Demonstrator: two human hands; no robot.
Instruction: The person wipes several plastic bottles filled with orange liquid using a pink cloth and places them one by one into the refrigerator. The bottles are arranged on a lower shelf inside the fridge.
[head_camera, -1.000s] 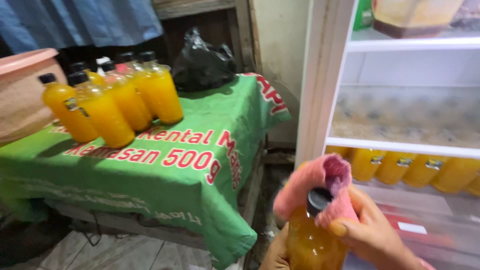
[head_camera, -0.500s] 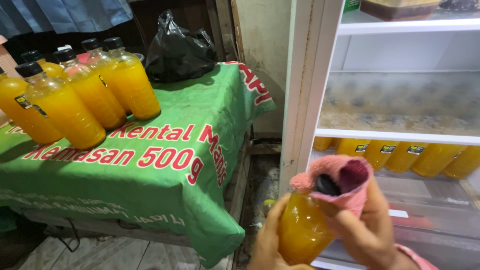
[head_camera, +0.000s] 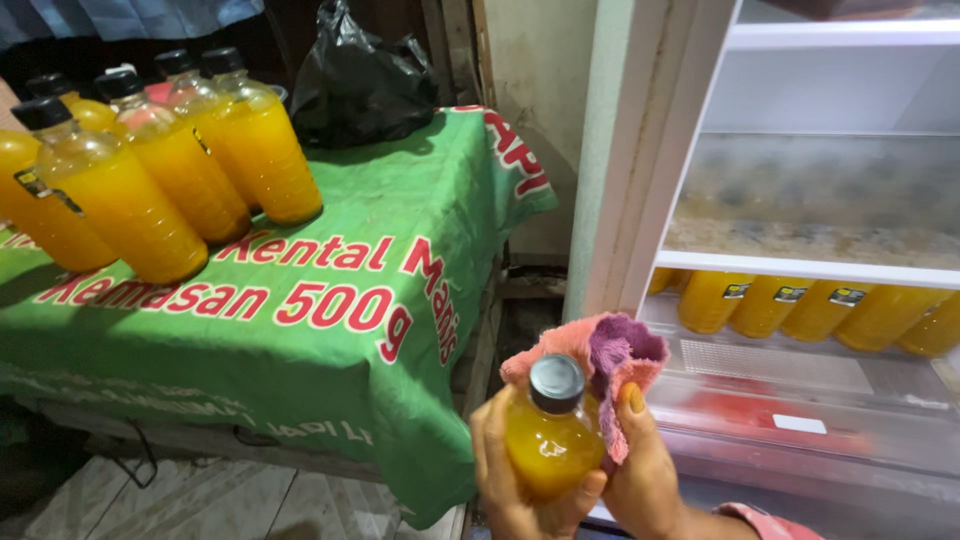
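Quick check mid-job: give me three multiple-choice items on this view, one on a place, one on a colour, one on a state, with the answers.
1. Where is the black plastic bag?
A. on the green-covered table
B. inside the fridge
C. on the floor

2. What colour is the cloth by the held bottle?
A. blue
B. pink
C. white

3. What state is the held bottle in?
A. open
B. empty
C. capped and full

Answers: 1 A, it sits at the back of the green table cover. 2 B, pink folds in the right hand. 3 C, a dark cap is on and orange liquid fills it, left hand under it.
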